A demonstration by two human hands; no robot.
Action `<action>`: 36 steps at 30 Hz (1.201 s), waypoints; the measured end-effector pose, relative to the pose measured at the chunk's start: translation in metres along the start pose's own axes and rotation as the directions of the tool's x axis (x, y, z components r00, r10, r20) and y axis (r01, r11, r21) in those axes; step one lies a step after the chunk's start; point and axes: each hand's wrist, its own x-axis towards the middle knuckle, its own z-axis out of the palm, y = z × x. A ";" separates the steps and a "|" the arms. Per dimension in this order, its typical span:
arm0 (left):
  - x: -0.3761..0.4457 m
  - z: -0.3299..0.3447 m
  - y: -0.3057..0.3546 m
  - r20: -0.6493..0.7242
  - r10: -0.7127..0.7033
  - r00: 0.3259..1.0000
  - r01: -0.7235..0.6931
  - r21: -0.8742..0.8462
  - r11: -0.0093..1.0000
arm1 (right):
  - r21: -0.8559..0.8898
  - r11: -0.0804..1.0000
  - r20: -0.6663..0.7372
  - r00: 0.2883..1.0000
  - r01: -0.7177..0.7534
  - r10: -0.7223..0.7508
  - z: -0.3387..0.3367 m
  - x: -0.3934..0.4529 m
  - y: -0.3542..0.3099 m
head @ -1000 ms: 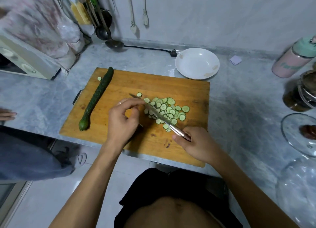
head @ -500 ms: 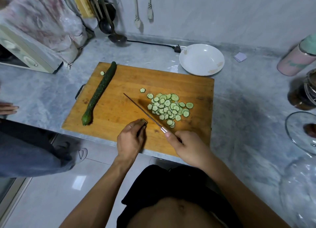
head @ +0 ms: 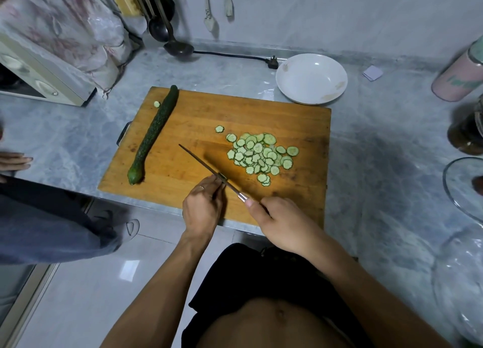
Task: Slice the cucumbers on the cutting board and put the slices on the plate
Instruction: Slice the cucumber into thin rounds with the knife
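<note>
A wooden cutting board (head: pixel 261 115) lies on the marble counter. A whole dark green cucumber (head: pixel 154 133) lies along its left side, with one loose slice (head: pixel 156 104) beside its far end. A pile of cucumber slices (head: pixel 261 155) sits right of the board's middle. My right hand (head: pixel 282 225) grips the handle of a thin knife (head: pixel 206 166) whose blade points up-left over the board. My left hand (head: pixel 202 208) pinches a small cucumber end piece (head: pixel 222 176) against the blade near the board's front edge. The white plate (head: pixel 311 78) stands empty behind the board's right corner.
Another person's hand (head: pixel 14 161) and leg are at the left. A microwave (head: pixel 31 78) and hanging ladles (head: pixel 167 34) fill the back left. A power plug (head: pixel 273 62) lies by the plate. A pink bottle (head: pixel 460 78), a dark jar and glass lids stand at the right.
Both my hands drew back from the slice pile toward the board's front edge. The knife came along, and the slices now lie uncovered.
</note>
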 end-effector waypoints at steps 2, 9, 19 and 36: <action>0.000 0.000 0.001 -0.004 -0.005 1.000 0.005 -0.001 1.000 | 0.016 1.000 0.014 1.000 -0.020 0.020 0.002 0.001 -0.002; -0.001 0.002 0.002 -0.019 0.005 1.000 -0.004 0.043 0.999 | -0.005 1.000 0.027 0.999 -0.019 0.019 0.002 -0.002 -0.013; -0.001 0.003 -0.003 -0.023 0.044 0.999 -0.043 0.076 0.996 | -0.026 0.999 0.031 0.999 -0.031 0.032 0.001 -0.002 -0.019; 0.001 0.010 -0.007 -0.033 0.064 0.997 -0.061 0.091 0.994 | -0.028 0.999 0.023 0.999 -0.045 0.046 0.021 0.034 -0.003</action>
